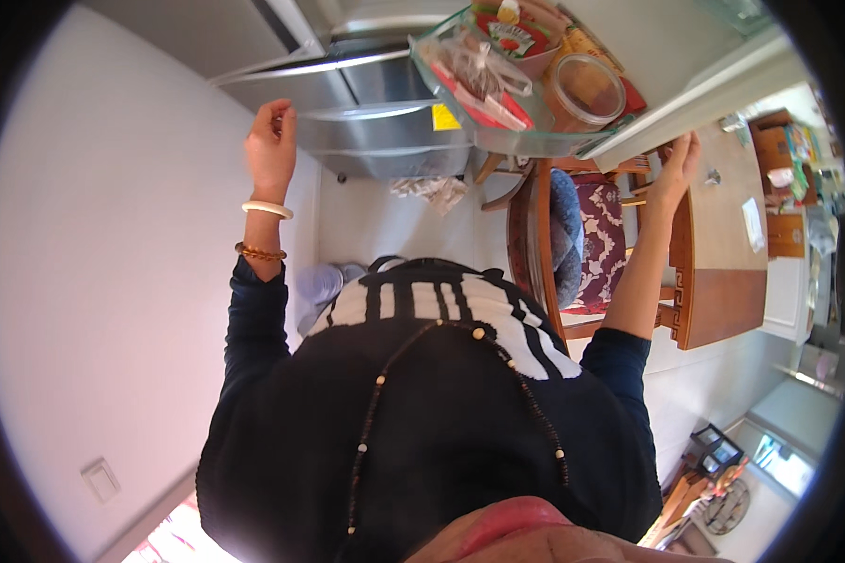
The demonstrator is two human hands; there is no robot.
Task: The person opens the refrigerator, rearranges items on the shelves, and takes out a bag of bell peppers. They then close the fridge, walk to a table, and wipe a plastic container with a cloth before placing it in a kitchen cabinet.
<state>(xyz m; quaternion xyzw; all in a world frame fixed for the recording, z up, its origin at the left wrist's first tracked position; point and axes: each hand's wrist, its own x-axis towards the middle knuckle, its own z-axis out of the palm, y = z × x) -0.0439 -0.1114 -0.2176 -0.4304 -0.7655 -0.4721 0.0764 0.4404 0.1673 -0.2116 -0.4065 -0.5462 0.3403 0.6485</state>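
Reference item: black torso garment [460, 422]. On its lower front: white, black-barred block pattern [422, 300]. Over its chest: dark, thin necklace [381, 380] with spaced pale beads. Flanking it: dark navy sleeves [256, 319]. Beyond its left sleeve: cream ring-shaped bangle [268, 209], amber-brown beaded bracelet [261, 252].

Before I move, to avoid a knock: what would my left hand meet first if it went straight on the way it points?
Probably the grey metal fridge front, which shows just beyond the curled fingers of the left hand; the depth between them is unclear.
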